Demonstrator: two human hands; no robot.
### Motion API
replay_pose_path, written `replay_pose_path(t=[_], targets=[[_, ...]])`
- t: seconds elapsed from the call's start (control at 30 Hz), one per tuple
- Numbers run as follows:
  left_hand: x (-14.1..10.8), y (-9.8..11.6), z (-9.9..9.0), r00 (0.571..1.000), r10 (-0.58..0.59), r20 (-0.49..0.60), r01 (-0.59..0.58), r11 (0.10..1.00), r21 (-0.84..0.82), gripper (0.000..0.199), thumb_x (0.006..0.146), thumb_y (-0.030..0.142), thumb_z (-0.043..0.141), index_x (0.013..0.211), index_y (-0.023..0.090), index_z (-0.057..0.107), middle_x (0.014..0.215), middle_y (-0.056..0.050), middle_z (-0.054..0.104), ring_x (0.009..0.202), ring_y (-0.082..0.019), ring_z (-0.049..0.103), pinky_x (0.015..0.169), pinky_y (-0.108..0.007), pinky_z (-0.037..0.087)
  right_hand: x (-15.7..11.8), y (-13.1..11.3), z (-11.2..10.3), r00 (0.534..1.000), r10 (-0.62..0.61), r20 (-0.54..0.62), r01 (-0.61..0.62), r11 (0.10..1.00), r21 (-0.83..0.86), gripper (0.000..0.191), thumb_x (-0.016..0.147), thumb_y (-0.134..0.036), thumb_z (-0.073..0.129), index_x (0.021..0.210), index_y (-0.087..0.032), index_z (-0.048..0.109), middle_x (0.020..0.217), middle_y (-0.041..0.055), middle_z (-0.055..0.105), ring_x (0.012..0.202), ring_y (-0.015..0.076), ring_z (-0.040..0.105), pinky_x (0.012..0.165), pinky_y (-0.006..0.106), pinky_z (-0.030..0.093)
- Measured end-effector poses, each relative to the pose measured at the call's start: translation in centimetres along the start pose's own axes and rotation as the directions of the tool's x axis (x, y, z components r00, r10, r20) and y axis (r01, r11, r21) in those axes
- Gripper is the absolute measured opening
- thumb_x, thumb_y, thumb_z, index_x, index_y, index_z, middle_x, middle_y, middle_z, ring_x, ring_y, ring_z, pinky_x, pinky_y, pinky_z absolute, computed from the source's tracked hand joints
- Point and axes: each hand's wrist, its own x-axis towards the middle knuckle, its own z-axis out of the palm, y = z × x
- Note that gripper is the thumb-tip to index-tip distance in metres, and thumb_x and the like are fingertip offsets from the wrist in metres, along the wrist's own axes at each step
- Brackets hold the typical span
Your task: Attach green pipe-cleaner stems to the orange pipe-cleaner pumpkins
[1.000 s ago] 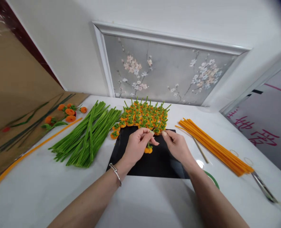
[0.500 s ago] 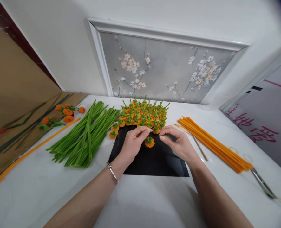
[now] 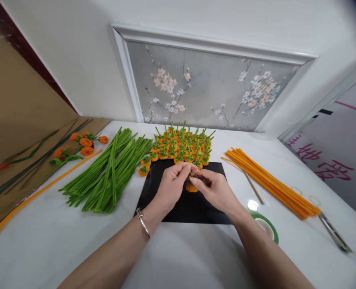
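Observation:
A small orange pipe-cleaner flower [image 3: 191,188] with a green stem hangs between my hands, over a black mat [image 3: 184,210]. My left hand [image 3: 174,185] pinches the top of its stem between thumb and fingers. From the other side, my right hand [image 3: 214,188] closes thumb and fingertips round the stem lower down, just above the bloom. The fingertips of both hands meet and partly cover the stem. Right behind them stand rows of matching orange flowers [image 3: 181,146], stems pointing up.
Green pipe cleaners [image 3: 108,172] lie heaped at left, near finished orange flowers [image 3: 86,146]. To the right are a bundle of orange pipe cleaners [image 3: 268,180], a thin stick [image 3: 254,187], a metal-ended tool [image 3: 334,233] and a green tape roll [image 3: 273,228] beside my right forearm.
My right hand has moved left and closed at the flower's stem. The green tape roll now shows on the table by my right forearm, where none was visible before.

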Motion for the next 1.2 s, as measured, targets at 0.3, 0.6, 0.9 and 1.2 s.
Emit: replay_pose_path(t=[0.3,0.6,0.9,1.2], targets=[[-0.4,0.2,0.5,0.997,0.076,0.003,-0.076,0.997,0.002,0.020,0.089,0.030,0.055,0.081,0.018,0.069,0.110,-0.006,0.070,0.104,-0.019,0.062,0.093,-0.029,0.046,-0.1,-0.3,0.5,0.964,-0.250,-0.089,0.225,0.949,-0.221,0.017,0.087,-0.016,0.055,0.076,-0.019,0.068,0.078,0.0024,0.063,0.074,0.0144,0.059,0.067,0.024,0.045],[0.9,0.3,-1.6,0.997,-0.075,-0.023,0.077,0.995,0.058,0.058,0.091,0.061,0.034,0.098,0.015,0.068,0.097,-0.011,0.070,0.084,-0.018,0.065,0.060,-0.023,0.047,-0.5,0.4,-1.3,0.840,-0.532,-0.103,0.216,0.503,-0.837,0.015,0.089,-0.015,0.055,0.088,-0.020,0.070,0.096,0.0005,0.072,0.060,0.0104,0.057,0.058,0.027,0.035],[0.7,1.3,-1.7,0.990,-0.123,0.065,0.081,0.891,0.447,0.051,0.081,0.057,0.055,0.054,0.014,0.058,0.048,0.001,0.052,0.043,-0.008,0.042,0.044,-0.021,0.029,-0.7,0.2,-0.9,0.846,-0.529,0.061,0.265,0.318,-0.910,0.019,0.088,-0.007,0.053,0.089,-0.017,0.069,0.095,0.0030,0.071,0.066,0.0126,0.057,0.060,0.030,0.033],[1.0,0.4,-2.1,0.984,-0.165,-0.070,0.176,0.966,0.192,0.034,0.076,0.044,0.067,0.062,0.014,0.060,0.057,0.000,0.058,0.049,-0.008,0.048,0.045,-0.020,0.032,-0.5,-0.6,-1.3,0.844,-0.392,-0.366,0.216,0.873,-0.436,0.016,0.088,-0.027,0.060,0.098,-0.019,0.069,0.093,0.0066,0.067,0.075,0.0146,0.061,0.064,0.025,0.046]])
